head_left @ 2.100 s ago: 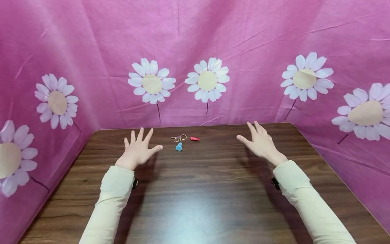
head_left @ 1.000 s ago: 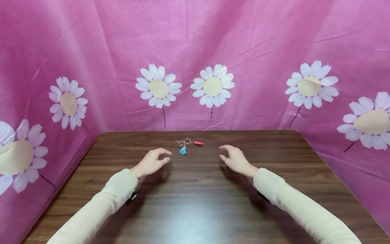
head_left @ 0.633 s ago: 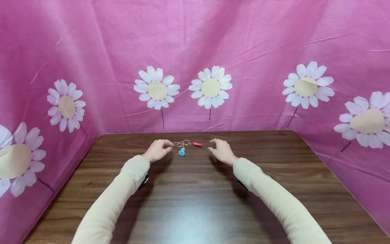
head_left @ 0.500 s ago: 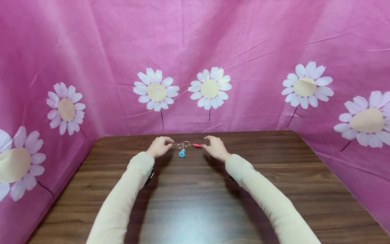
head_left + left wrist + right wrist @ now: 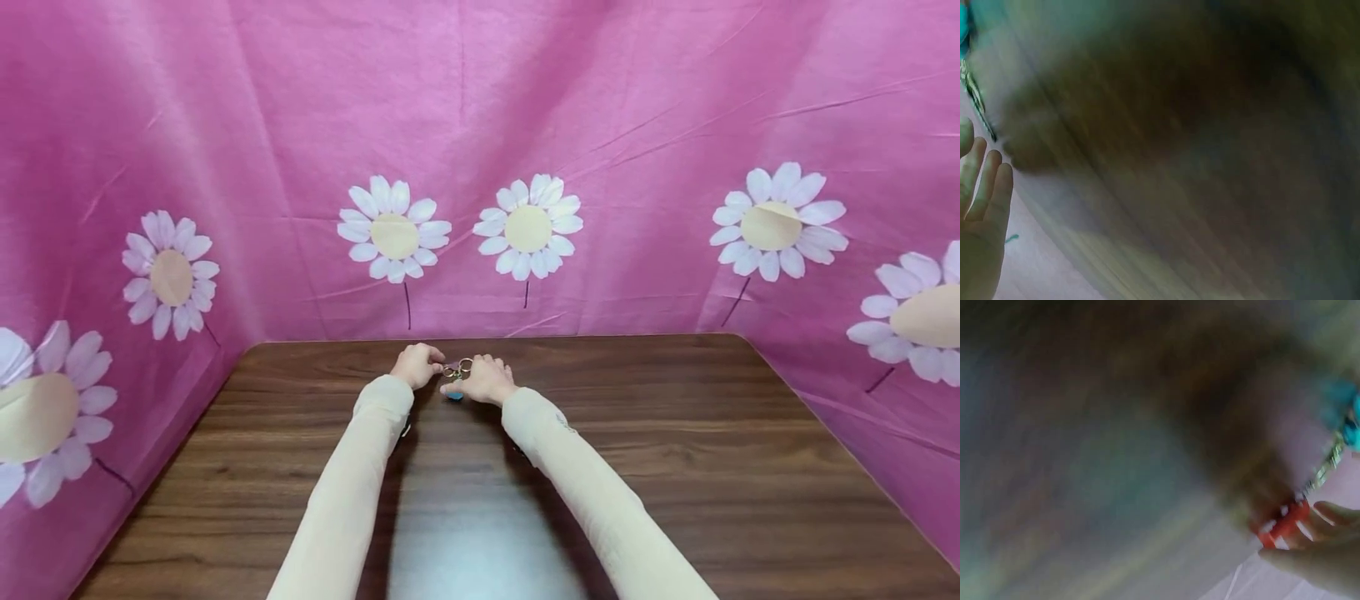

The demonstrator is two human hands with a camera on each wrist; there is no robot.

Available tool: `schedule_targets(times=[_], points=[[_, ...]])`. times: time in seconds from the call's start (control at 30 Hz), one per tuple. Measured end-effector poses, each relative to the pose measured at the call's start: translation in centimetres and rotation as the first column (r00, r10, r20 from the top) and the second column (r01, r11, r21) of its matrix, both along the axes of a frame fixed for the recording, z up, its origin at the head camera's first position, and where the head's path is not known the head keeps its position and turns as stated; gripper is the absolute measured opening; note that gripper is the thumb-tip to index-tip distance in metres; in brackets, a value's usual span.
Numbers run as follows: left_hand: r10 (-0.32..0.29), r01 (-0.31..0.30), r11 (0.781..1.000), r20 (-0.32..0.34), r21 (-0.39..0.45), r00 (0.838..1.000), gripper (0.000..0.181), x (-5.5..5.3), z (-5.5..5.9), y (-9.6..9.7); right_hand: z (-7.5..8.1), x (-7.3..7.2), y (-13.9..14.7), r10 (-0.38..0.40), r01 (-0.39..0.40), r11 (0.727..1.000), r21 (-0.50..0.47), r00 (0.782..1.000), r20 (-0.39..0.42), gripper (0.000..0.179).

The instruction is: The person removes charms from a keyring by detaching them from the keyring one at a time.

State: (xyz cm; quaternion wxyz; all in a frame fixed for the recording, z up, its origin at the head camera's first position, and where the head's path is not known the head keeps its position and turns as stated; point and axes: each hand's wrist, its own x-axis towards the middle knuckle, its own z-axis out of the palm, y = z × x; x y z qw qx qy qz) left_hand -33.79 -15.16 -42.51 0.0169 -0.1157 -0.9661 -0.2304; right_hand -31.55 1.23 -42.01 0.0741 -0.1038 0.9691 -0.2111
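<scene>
A key ring [image 5: 466,365] with a key and two charms lies near the table's far edge. Its blue charm [image 5: 454,395] is partly covered by the right thumb in the head view. The red charm [image 5: 1282,522] shows beside the right fingers in the right wrist view; the right hand hides it in the head view. My left hand [image 5: 417,365] is at the key's side, fingers loosely bent, with the key [image 5: 982,112] just past its fingertips in the left wrist view. My right hand [image 5: 486,381] arches over the ring's right side, thumb stretched left. A firm grip cannot be made out.
The brown wood-grain table [image 5: 675,433] spreads out in front and to both sides. A pink cloth [image 5: 637,108] printed with white daisies hangs behind its far edge and along the sides. Both wrist views are largely blurred.
Both hands have come inward from wide apart and forward to the key ring. The right hand has moved left, over the red charm and up to the blue one. The key ring stays on the table.
</scene>
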Motion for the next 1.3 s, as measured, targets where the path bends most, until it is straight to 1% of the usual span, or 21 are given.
schedule_targets(times=[0.07,0.1,0.17,0.27,0.33,0.43,0.5,0.6,0.7,0.8,0.93,1.03,1.1,1.2,1.27,1.3], points=[[-0.026,0.025,0.999,-0.011,-0.034,1.0,0.018,0.0,-0.1,0.5,-0.3,0.2,0.0,0.0,0.001,0.999,0.038,1.0,-0.022,0.078],[-0.035,0.034,0.998,-0.024,-0.055,0.999,0.016,-0.1,-0.2,0.7,-0.4,0.2,0.0,-0.004,0.005,0.999,0.04,1.0,-0.031,0.075],[-0.037,0.032,0.996,-0.052,-0.086,0.998,0.012,-0.1,-0.1,0.9,-0.5,0.1,0.1,-0.008,0.009,1.0,0.022,0.999,-0.054,0.07],[-0.032,0.02,0.992,-0.092,-0.127,0.995,0.009,0.0,-0.1,0.8,-0.4,0.1,0.1,-0.006,0.003,0.999,-0.034,0.998,-0.068,0.065],[-0.033,0.019,0.992,-0.111,-0.126,0.993,0.008,0.1,-0.2,0.8,-0.5,0.1,-0.1,-0.008,0.004,0.999,-0.048,0.996,-0.084,0.059],[-0.042,0.025,0.992,-0.132,-0.122,0.99,0.006,0.2,-0.2,0.8,-0.6,0.0,0.0,-0.008,0.005,1.0,-0.029,0.994,-0.108,0.042],[-0.037,0.02,0.993,-0.145,-0.117,0.989,0.004,0.1,-0.1,0.8,-0.4,-0.2,0.2,-0.008,0.005,1.0,-0.029,0.993,-0.116,0.031],[-0.023,0.006,0.993,-0.148,-0.118,0.989,0.004,0.0,0.2,0.8,0.1,-0.5,0.9,0.031,-0.038,0.997,-0.065,0.993,-0.111,0.024],[-0.024,0.006,0.991,-0.139,-0.131,0.99,0.005,0.1,0.3,0.6,0.4,-0.8,1.6,0.085,-0.096,0.99,-0.104,0.991,-0.103,0.02],[-0.043,0.024,0.988,-0.122,-0.149,0.992,0.005,0.1,0.3,0.5,0.5,-0.9,2.4,0.122,-0.135,0.983,-0.123,0.987,-0.109,0.018],[-0.062,0.042,0.986,-0.123,-0.159,0.99,0.005,0.2,0.3,0.1,0.0,-1.3,3.2,0.129,-0.147,0.977,-0.156,0.984,-0.123,0.02],[-0.076,0.056,0.986,-0.127,-0.157,0.989,0.005,0.3,0.3,0.0,-0.3,-1.5,3.6,0.13,-0.15,0.972,-0.182,0.985,-0.117,0.028],[-0.08,0.061,0.985,-0.115,-0.163,0.99,0.006,0.4,0.3,0.0,-0.5,-1.5,3.8,0.134,-0.152,0.971,-0.185,0.985,-0.104,0.033],[-0.045,0.037,0.989,-0.054,-0.143,0.998,0.004,0.6,0.1,0.3,-0.7,-1.4,4.0,0.123,-0.133,0.968,-0.213,0.991,-0.06,0.038],[-0.011,0.01,0.994,-0.008,-0.105,1.0,0.004,0.4,0.2,0.6,-0.6,-1.6,3.9,0.104,-0.112,0.967,-0.227,0.993,-0.046,0.038],[0.002,-0.001,0.997,0.018,-0.079,1.0,0.007,0.4,0.2,0.8,-0.6,-1.6,3.9,0.094,-0.1,0.967,-0.233,0.995,-0.038,0.038]])
